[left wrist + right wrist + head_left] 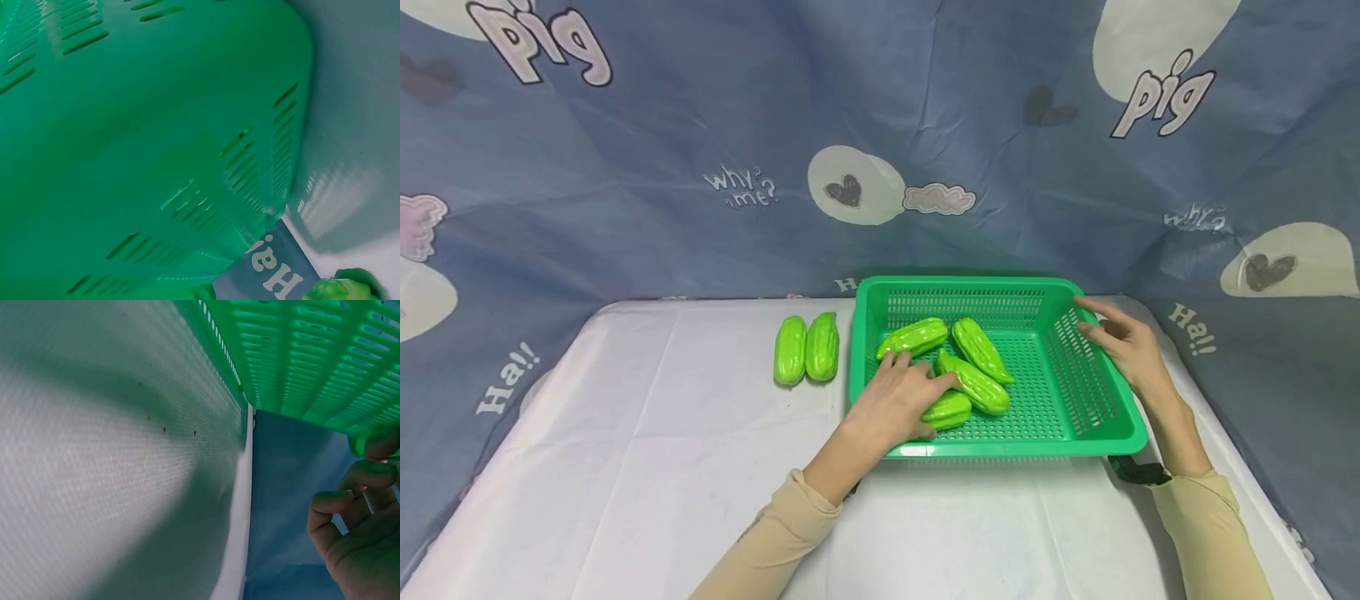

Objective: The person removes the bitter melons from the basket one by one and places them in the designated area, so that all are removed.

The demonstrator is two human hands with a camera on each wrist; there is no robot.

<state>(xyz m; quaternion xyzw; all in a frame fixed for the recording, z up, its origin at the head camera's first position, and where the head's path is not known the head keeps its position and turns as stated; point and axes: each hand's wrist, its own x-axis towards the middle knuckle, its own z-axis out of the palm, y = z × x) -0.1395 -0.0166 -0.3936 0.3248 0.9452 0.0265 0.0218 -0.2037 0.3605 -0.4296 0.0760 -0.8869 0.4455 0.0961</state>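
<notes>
Left grip curls round the front gourd inside the basket, whose right edge the right grip holds; three other gourds lie inside, two gourds beside it on the table

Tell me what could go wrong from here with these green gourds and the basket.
Two risks stand out. The gourd under the left hand lies against a neighboring gourd, so lifting it might nudge that one. The right hand is only at the right end of the green basket, so a sideways push could swing it.
</notes>
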